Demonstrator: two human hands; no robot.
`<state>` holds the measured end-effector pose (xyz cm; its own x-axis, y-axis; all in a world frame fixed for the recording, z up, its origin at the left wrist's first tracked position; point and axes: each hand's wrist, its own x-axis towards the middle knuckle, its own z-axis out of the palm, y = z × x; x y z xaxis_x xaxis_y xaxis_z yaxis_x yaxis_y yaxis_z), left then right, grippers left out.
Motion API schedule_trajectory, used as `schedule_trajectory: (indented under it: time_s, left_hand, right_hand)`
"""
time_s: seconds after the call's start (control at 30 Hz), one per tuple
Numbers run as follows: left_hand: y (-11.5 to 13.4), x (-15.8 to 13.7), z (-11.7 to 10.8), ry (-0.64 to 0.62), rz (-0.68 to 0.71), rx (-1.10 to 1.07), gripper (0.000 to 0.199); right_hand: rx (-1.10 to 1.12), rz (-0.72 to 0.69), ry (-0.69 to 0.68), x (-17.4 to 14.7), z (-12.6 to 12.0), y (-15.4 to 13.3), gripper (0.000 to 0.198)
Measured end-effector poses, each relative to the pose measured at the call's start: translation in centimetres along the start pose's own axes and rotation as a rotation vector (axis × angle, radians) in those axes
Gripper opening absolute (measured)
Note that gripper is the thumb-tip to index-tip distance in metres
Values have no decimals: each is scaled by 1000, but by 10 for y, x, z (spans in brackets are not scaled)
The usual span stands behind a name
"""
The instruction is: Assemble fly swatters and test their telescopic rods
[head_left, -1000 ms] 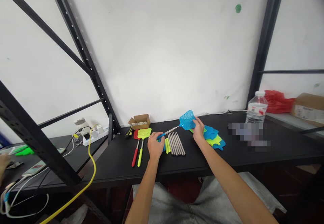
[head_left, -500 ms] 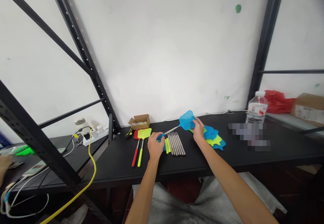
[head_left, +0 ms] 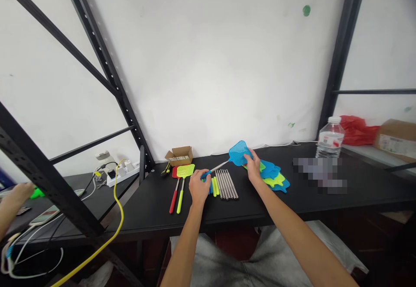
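A fly swatter (head_left: 238, 153) with a blue mesh head, a metal rod and a blue grip is held between both hands, tilted up to the right. My left hand (head_left: 199, 186) is closed around its blue grip. My right hand (head_left: 253, 166) pinches the edge of the mesh head. Below the swatter lie a row of metal rods (head_left: 227, 185) and some yellow-green grips (head_left: 216, 186); blue grips are partly hidden by my left hand. Loose blue and yellow-green swatter heads (head_left: 276, 176) are piled right of my right hand. Left of my hands lie a yellow-green swatter (head_left: 181, 191) and a red swatter (head_left: 174, 198).
A small open cardboard box (head_left: 180, 155) stands at the back. A water bottle (head_left: 330, 137), a red bag (head_left: 357, 130) and a carton (head_left: 396, 140) are at the right. A power strip (head_left: 123, 174) and yellow cable (head_left: 121, 217) lie left, near another person's hand (head_left: 20, 193).
The swatter head and my right hand have shifted slightly left. My left hand stays nearly in place. At the far left, the other person's hand has moved further into view.
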<state>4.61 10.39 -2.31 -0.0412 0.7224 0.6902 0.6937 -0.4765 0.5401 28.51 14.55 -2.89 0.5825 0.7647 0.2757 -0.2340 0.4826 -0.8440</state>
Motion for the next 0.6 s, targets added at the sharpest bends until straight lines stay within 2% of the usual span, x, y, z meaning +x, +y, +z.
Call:
schedule_trajectory:
  time_s: [0.13,0.27,0.43,0.6]
  left_hand:
    - [0,0,0,-2,-11,-2,17]
    - [1,0,0,-1,-10,5,18]
    - [2,-1,0,11,-13,13,17]
    - [2,-2,-1,24,-57,29,16]
  right_hand:
    - [-84,-75,-74,-12,2,-10,69]
    - [-133,-91,-125,-20,5,-9,82]
    - [-199,-138,-127,-19,5,-4,82]
    - [-99,-72,-139,-20,6,-7,82]
